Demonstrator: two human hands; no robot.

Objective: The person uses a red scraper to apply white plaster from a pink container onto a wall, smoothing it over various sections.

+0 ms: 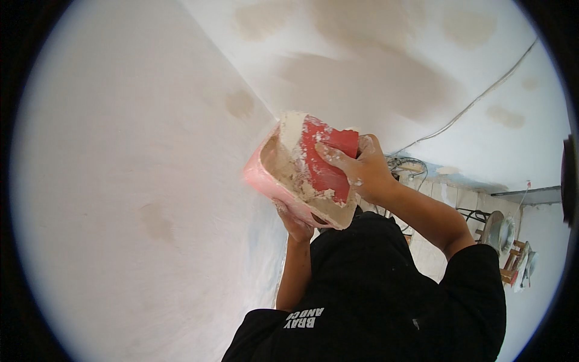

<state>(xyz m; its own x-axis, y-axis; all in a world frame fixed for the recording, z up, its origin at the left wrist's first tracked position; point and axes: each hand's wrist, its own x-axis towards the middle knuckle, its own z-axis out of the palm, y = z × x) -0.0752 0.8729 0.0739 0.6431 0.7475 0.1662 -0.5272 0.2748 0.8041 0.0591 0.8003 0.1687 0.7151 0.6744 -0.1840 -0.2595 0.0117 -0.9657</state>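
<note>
Two pale plastered walls are meeting in a corner, the left wall (120,139) and the far wall (386,24), with brownish patches (240,104) showing on both. A thin cable (470,108) is running down the far wall toward the right, and dark cords (411,164) are lying near its base. At the right, a light tiled floor (428,259) is showing beyond the person's black shirt (386,283).

In the middle, a pink container (256,172) is tilting with its open mouth turned up to view. The left hand (294,222) is supporting it from the near side, its fingers curving against the underside and partly hidden. The right hand (367,166) is gripping a red scraper (325,157), thumb laid flat along its face and the other fingers hidden behind. The scraper is sitting at the container's mouth, smeared with cream-coloured paste (292,131), and more paste is coating the inside.
</note>
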